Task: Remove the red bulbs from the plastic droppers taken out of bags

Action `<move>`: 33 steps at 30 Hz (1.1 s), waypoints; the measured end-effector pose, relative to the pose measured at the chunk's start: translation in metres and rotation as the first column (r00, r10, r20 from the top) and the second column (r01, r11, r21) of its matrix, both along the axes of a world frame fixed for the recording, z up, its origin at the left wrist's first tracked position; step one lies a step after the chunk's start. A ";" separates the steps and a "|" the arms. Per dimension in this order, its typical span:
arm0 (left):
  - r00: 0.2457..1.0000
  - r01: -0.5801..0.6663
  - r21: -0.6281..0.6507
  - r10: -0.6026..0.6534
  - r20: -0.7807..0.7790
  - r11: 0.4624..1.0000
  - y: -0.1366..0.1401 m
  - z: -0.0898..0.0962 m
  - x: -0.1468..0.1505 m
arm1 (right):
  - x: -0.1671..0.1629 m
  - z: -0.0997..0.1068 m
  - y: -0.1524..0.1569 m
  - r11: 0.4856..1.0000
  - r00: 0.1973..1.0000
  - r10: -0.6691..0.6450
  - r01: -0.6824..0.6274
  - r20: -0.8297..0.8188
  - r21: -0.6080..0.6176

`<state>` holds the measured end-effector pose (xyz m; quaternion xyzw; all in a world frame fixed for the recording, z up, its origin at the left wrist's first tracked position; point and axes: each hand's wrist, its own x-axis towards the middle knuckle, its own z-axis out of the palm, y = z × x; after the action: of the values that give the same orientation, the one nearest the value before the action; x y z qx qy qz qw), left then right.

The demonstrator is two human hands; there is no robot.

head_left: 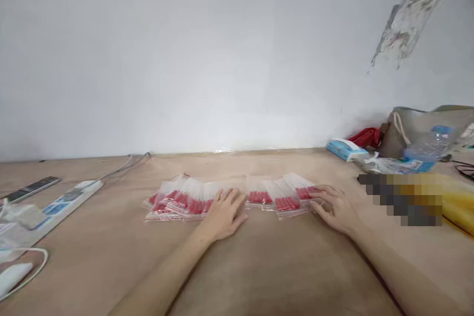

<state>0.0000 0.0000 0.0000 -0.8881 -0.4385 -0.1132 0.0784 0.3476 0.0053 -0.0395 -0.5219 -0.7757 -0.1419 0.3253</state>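
Head view: my left hand [224, 215], loosely open, at left group of red-filled bags [180, 201] on bench [281, 266]; my right hand [335, 209], also open, at right group [287, 203]. Likely arranging bags; next move probably wants light touch.

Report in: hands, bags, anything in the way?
Left hand at inner end of left bags. Right hand at outer edge of right bags. Bags lying on table, red contents showing. Blue box beyond right hand, apart from bags.

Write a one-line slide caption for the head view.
Left hand and right hand at overlapping clear bags with red contents on a brown tabletop.
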 end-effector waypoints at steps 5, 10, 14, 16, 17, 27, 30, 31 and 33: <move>0.999 -0.053 0.018 0.053 0.013 0.998 0.000 -0.007 -0.051 | -0.045 0.016 -0.001 0.986 0.965 0.154 -0.138 0.211 -0.089; 0.998 -0.061 0.047 0.060 0.021 0.997 -0.003 -0.018 -0.056 | -0.093 0.022 0.006 0.943 0.926 0.253 -0.172 0.280 -0.285; 0.998 -0.050 0.076 0.048 0.033 0.996 -0.003 -0.018 -0.051 | -0.113 0.012 0.010 0.934 0.946 0.190 -0.092 0.262 -0.345; 0.998 -0.054 0.095 0.051 0.034 0.994 -0.003 -0.017 -0.050 | -0.115 0.006 0.011 0.941 0.960 0.108 -0.015 0.258 -0.337; 0.998 -0.056 0.103 0.053 0.035 0.993 -0.003 -0.017 -0.050 | -0.114 0.003 0.011 0.942 0.965 0.070 0.019 0.254 -0.334; 0.990 0.082 -0.051 -0.075 0.117 0.995 0.007 -0.024 -0.026 | -0.091 0.000 -0.001 0.940 0.956 -0.193 0.245 0.222 -0.238; 0.973 0.100 -0.077 -0.082 0.214 0.992 0.009 -0.024 -0.011 | -0.096 0.006 -0.004 0.967 0.960 -0.207 0.229 0.187 -0.109; 0.964 0.091 -0.076 -0.069 0.259 0.993 0.009 -0.023 -0.006 | -0.100 0.009 -0.006 0.981 0.973 -0.162 0.177 0.167 -0.080; 0.938 0.068 -0.071 -0.039 0.343 0.995 0.007 -0.023 -0.001 | -0.111 0.016 -0.009 0.997 0.993 -0.009 0.018 0.117 -0.072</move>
<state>-0.0009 0.0074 -0.0229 -0.8691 -0.4254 -0.2494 -0.0384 0.2371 -0.0037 -0.0234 -0.5293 -0.7945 -0.1462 0.2591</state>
